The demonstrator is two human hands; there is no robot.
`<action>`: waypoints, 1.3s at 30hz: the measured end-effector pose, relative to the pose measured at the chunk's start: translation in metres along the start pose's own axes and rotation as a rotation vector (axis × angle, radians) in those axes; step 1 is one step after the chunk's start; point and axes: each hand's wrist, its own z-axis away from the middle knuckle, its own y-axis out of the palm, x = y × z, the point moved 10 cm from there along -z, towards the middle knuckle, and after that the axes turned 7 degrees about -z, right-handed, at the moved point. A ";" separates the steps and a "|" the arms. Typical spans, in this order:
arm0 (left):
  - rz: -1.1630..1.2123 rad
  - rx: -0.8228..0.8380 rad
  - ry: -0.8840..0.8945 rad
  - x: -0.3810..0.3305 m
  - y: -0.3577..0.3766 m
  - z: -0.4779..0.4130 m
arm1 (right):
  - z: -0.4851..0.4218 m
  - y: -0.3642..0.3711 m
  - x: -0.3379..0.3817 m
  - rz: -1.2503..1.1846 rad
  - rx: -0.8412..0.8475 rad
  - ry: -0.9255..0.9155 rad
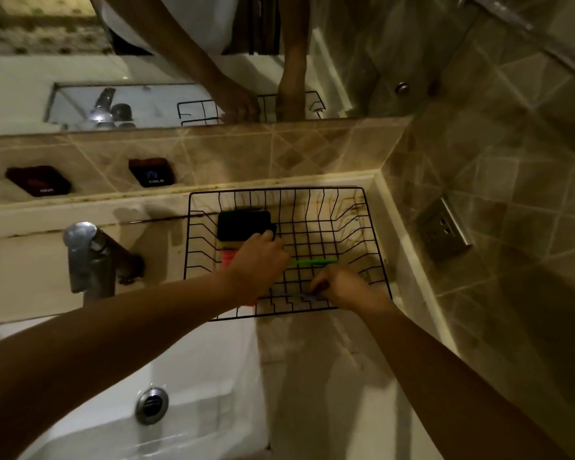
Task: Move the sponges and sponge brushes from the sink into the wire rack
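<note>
Both hands are working inside the wire rack (362,207): left hand (256,263) is gripping a sponge (243,224), right hand (342,287) is pinching a blue brush handle (297,295). The sink (196,376) is looking empty, so the task seems nearly done.

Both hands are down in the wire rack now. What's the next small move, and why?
Probably let go and lift both hands out. The left hand rests on the sponges and green handle; the right hand pinches something blue already on the wire rack floor.
</note>
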 end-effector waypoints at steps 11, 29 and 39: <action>0.189 0.000 -0.057 -0.004 0.032 -0.013 | -0.011 0.004 -0.005 -0.043 0.030 0.068; 0.070 0.033 -0.086 0.033 0.030 0.027 | 0.025 -0.014 0.027 0.186 -0.121 -0.078; 0.200 0.176 -0.181 0.074 -0.005 0.095 | 0.093 -0.017 0.100 0.161 -0.325 -0.022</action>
